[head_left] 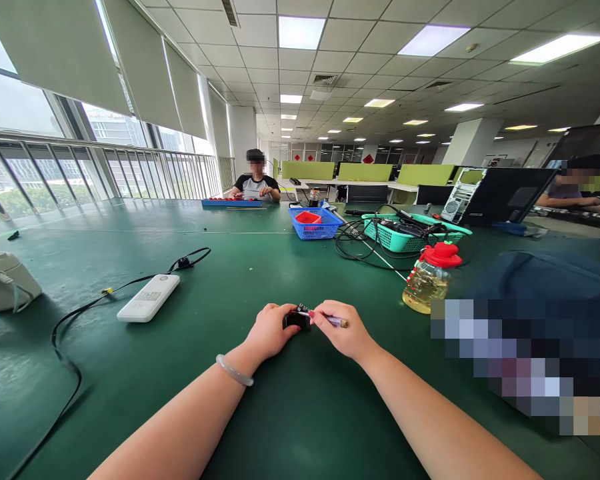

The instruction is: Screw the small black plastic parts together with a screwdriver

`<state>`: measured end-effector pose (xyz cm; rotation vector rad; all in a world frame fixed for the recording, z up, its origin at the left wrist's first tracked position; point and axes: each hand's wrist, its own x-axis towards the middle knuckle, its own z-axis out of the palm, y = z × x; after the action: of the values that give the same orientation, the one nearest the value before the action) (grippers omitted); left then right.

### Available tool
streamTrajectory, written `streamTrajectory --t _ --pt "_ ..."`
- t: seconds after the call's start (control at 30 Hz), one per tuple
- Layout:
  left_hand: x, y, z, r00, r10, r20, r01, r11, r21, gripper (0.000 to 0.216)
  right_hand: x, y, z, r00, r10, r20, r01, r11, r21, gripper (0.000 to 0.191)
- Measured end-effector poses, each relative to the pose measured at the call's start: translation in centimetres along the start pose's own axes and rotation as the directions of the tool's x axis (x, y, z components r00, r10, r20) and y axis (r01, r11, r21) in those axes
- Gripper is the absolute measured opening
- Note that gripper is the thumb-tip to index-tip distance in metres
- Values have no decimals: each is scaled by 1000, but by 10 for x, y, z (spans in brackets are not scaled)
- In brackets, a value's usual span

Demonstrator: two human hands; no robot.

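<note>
On the green table in front of me, my left hand is closed around a small black boxy object, with the thumb at its near side. What kind of object it is, I cannot tell. Held between the fingers of my right hand is a slim pen-shaped tool with a pale purple shaft and a brownish end. It slants left so that its thin front part reaches the top of the black object. My fingers hide part of both things.
A white power bank and a black cable lie left. Beyond my hands stand a blue basket, a green basket of cables and a red-lidded bottle. Dark cloth lies right. A person sits at the far end.
</note>
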<state>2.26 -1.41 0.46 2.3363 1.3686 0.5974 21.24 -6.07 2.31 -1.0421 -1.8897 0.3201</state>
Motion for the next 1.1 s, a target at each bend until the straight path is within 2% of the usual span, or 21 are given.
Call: streamTrajectory --t 0.1,0.23,0.33,0.43,0.53,0.67,0.73,0.83,1.0,1.1 --pt "0 1 -1 1000 -2 4 2 1000 -12 39 1 4 0 998 27 -55 -26 999 24 33" --pt "-1 2 -2 1000 -5 11 6 1000 -23 39 1 12 2 990 134 -36 -134 991 0 35" --pt "-1 2 -2 1000 -3 12 3 1000 -17 40 2 17 2 974 190 -121 -191 982 4 31" --pt "-2 2 -2 1000 19 9 -19 1000 -6 40 3 17 0 956 207 -206 -196 978 74 27" --pt "-2 2 -2 1000 25 10 -25 1000 -8 41 3 13 -2 946 233 -225 -215 971 105 35" --pt "-2 3 -2 1000 14 14 -14 1000 -15 40 3 11 -4 919 304 -250 -291 953 89 56" --pt "-2 3 -2 1000 9 17 -9 1000 -18 39 3 12 -3 907 329 -263 -310 944 112 59" --pt "-1 3 -2 1000 17 24 -16 1000 -20 39 4 16 -1 903 369 -221 -342 927 152 60" --pt "-1 4 -3 998 44 34 -44 999 -3 39 4 17 3 918 395 -31 -383 904 189 56" --pt "-1 4 -4 998 39 44 -38 999 -7 39 3 13 2 929 360 -85 -346 928 140 54"
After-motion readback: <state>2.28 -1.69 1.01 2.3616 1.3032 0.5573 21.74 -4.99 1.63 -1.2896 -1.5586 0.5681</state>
